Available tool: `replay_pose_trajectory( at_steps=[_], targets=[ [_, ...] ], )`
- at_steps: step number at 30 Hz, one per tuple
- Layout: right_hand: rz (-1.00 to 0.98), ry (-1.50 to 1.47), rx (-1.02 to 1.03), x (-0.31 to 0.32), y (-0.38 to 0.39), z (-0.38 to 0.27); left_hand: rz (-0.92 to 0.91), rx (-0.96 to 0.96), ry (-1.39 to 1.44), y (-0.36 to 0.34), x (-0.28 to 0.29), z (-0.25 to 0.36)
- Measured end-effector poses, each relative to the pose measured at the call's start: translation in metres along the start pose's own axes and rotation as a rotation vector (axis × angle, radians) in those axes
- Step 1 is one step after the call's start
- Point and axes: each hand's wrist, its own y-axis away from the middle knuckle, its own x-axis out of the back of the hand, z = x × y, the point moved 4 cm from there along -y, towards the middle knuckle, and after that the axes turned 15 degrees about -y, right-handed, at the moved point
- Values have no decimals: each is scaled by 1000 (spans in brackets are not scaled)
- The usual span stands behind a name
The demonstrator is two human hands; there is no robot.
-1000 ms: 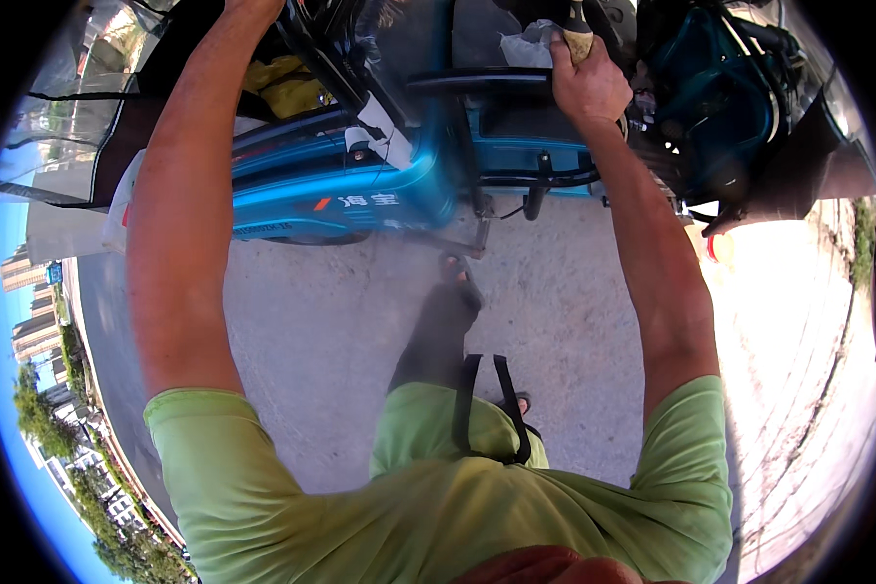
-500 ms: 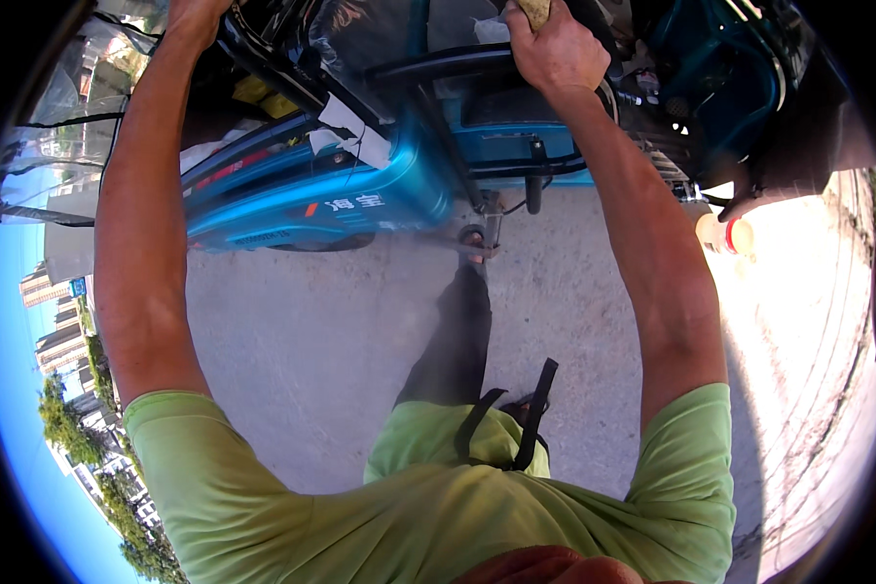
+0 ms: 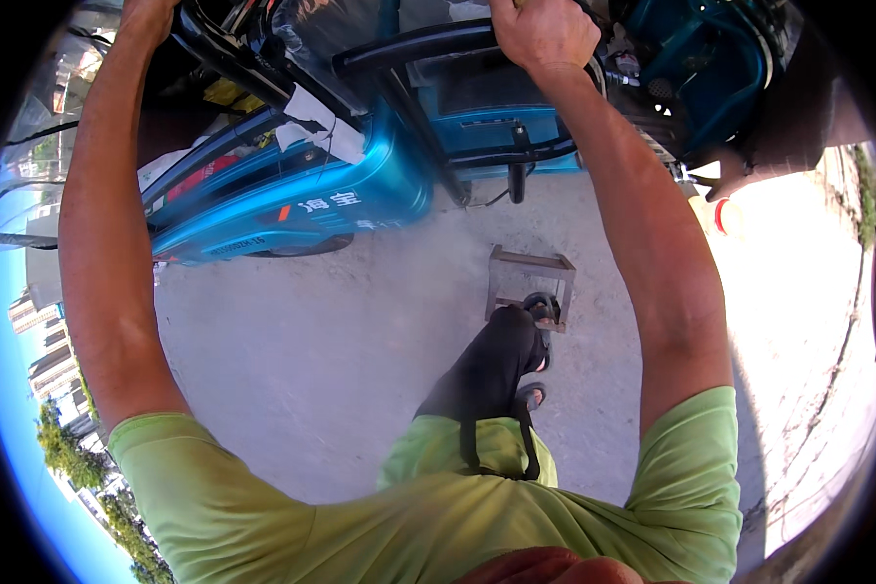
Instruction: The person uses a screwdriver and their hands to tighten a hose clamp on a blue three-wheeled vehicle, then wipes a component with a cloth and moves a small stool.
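Note:
At the top edge, my right hand (image 3: 547,35) is closed round the end of a black tubular bar (image 3: 414,47) on a blue vehicle. My left hand (image 3: 150,16) is beside the vehicle's black frame tubes (image 3: 229,49) at the upper left; its fingers are cut off by the edge, so its grip is hidden. Below the bars runs the vehicle's glossy blue body panel (image 3: 389,175), with a torn white sheet (image 3: 321,127) hanging over it. On the ground, my sandalled foot (image 3: 543,308) is at a small brown metal frame (image 3: 530,259), apart from the vehicle.
A blue moulded shell (image 3: 706,63) stands at the upper right. A red-rimmed round thing (image 3: 722,216) lies on the sunlit ground below it. Part of a dark wheel (image 3: 307,245) shows under the blue panel. Pale concrete (image 3: 292,341) spreads between my arms.
The metal frame and my foot have come back from the vehicle toward me. The vehicle has shifted slightly left and up in view, with both my hands shifting the same way.

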Motion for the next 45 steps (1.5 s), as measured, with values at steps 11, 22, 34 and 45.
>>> replay_pose_trajectory(
  at_steps=[11, 22, 34, 45],
  targets=[
    [-161, 34, -154, -3, -6, 9, -142, 1, -57, -31, 6, -22],
    [-216, 21, -157, 12, -10, 2, -121, 168, -224, 21, 35, 25],
    [-269, -159, -337, 22, -15, 8, -77, 194, -34, 29, 39, 29],
    [-230, -755, -934, 179, 201, 17, -8, 184, -36, 38, 47, 28]
  ],
)
